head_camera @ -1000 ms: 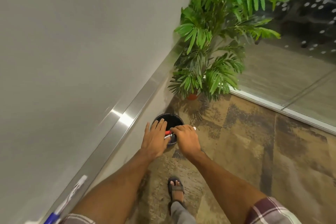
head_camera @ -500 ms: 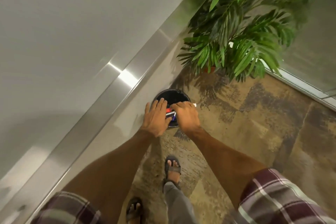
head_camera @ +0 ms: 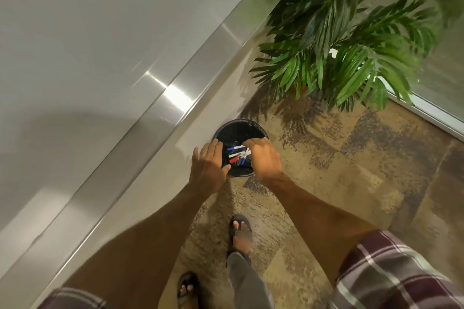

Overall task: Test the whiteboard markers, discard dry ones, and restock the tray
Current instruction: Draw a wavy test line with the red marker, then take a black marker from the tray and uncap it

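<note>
My left hand [head_camera: 208, 165] lay flat at the bin [head_camera: 238, 123] rim, fingers straight. My right hand [head_camera: 263, 158] curled over the markers [head_camera: 236, 152] above its mouth; whether it gripped them, I couldn't tell. One could glance off the rim onto the carpet [head_camera: 351, 170]. The wall [head_camera: 170, 158] crowded the left and the plant [head_camera: 339, 57] stood ahead, with open floor to the right.

An office: whiteboard [head_camera: 75, 32], carpet tiles [head_camera: 351, 170], potted palm [head_camera: 351, 57], glass partition [head_camera: 444, 78].

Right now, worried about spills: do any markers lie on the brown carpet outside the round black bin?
No: the red, blue and white markers show only over the round black bin.
</note>
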The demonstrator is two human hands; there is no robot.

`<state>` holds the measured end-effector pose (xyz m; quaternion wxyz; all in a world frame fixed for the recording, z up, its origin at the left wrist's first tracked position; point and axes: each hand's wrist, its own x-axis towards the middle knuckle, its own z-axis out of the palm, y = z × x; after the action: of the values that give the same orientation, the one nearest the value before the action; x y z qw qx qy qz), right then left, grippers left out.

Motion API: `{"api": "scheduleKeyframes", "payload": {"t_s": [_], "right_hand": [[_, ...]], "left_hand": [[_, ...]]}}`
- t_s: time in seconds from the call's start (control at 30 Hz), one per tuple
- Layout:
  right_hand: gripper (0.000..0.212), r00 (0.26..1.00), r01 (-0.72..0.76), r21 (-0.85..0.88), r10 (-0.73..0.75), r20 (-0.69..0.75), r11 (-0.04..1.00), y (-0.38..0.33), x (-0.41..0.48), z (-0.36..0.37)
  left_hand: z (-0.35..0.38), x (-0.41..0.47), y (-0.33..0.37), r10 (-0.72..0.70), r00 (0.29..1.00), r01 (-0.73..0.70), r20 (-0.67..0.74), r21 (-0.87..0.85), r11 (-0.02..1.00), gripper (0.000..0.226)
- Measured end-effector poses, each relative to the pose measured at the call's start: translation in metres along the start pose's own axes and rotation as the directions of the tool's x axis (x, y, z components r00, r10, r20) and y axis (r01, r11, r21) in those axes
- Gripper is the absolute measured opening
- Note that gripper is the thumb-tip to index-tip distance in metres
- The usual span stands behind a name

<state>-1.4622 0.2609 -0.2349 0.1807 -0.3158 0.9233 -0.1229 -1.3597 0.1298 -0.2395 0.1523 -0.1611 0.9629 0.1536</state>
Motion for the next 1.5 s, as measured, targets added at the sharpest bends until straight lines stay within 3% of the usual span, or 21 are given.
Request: {"api": "scheduleKeyframes", "payload": {"t_s": [0.2, 0.43, 0.83, 1.03, 1.23, 1.5], "right_hand": [[0.034, 0.998, -0.055, -0.001, 0.055, 0.004, 0.998, -0.013, -0.019, -0.016], [0.023, 0.998, -0.022, -0.051, 0.019, -0.059, 0.998, -0.045, -0.062, -0.047], [0.030, 0.945, 0.171, -0.167, -0.209, -0.251, 0.971, -0.126, -0.171, -0.105], [0.049, 0.903, 0.187, -0.243, -0.264, -0.338, 0.952, -0.161, -0.222, -0.132], [0.074, 0.906, 0.266, -0.227, -0.324, -0.272, 0.937, -0.199, -0.252, -0.137], [0.075, 0.835, 0.500, -0.252, -0.538, -0.114, 0.829, -0.248, -0.272, -0.121]], "left_hand": [[-0.013, -0.019, 0.001, 0.013, 0.999, -0.013, -0.051, -0.008, 1.000, 0.070], [-0.058, -0.058, 0.017, -0.053, 0.998, 0.053, 0.016, 0.035, 0.998, 0.066], [-0.144, -0.191, 0.032, 0.059, 0.986, -0.038, -0.154, 0.135, 0.990, 0.065], [-0.181, -0.253, 0.027, 0.096, 0.962, -0.054, -0.257, 0.164, 0.985, 0.066], [-0.183, -0.310, 0.001, -0.032, 0.970, 0.081, -0.243, 0.196, 0.977, 0.074], [-0.152, -0.381, -0.028, -0.297, 0.918, 0.325, -0.262, 0.068, 0.943, 0.075]]}}
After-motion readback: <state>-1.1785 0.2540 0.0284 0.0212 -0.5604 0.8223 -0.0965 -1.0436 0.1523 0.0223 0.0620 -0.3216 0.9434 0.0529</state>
